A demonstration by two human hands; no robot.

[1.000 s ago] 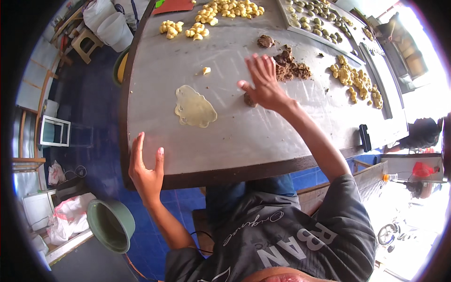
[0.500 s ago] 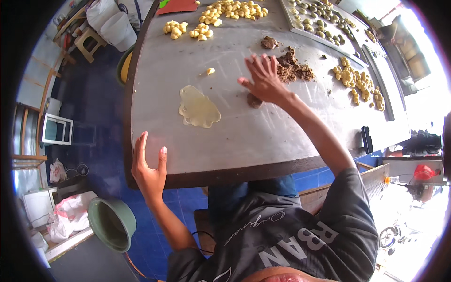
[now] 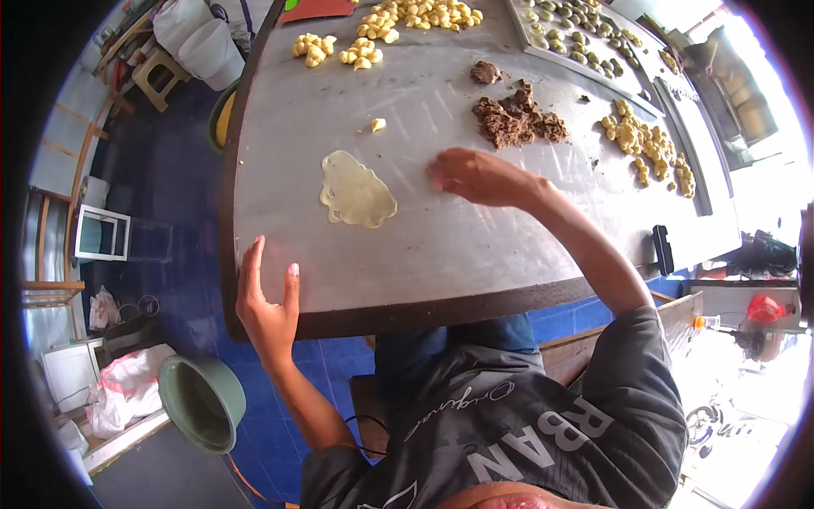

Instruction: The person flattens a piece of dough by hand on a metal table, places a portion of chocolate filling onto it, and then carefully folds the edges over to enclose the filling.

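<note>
My left hand is open at the near-left edge of the metal tabletop, fingers apart and pointing up. My right hand is palm down over the middle, fingers bent and blurred; anything beneath it is hidden. Just above it lies crumbly brown dough, with a smaller brown lump behind. Left of it are a flat translucent pale-yellow patch and a small cream piece. Cream dough balls cluster at the back, and yellowish ones lie to the right.
A tray of greenish pieces sits at back right, a red sheet at back left, a black object by the right edge. On the floor are a green tub, stool and white bucket.
My right hand has drawn down toward me, fingers no longer spread but bent, uncovering more of the crumbly brown dough. The brown lump formerly under its palm is now hidden. My left hand stays put.
</note>
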